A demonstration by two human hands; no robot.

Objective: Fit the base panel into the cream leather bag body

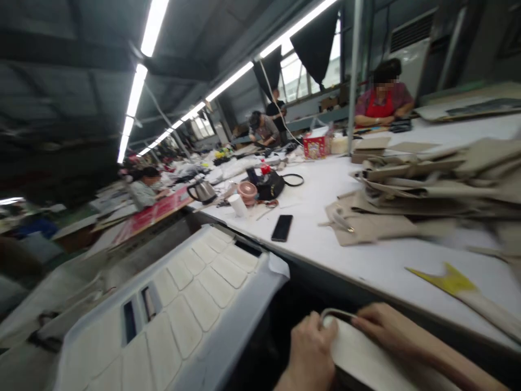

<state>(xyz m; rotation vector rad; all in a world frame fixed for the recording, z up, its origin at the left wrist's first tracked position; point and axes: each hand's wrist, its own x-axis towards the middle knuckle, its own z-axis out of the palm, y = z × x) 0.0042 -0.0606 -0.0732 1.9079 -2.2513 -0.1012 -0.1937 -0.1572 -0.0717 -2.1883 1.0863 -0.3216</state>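
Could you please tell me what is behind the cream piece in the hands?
Beyond the cream piece stands a white table with a black phone on it; whatever the piece covers is hidden.

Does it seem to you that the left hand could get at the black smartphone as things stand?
Probably not straight away: the left hand is holding the cream piece. Nothing lies on the black smartphone, though, so with that hand freed the way looks clear.

We see long white tube lights (153,27) glaring overhead and daylight whitening the glass window (293,76), under a dim dark-grey ceiling (93,32); blur smears the stacked beige sheets (448,187) at right, and stretching distorts the edges.
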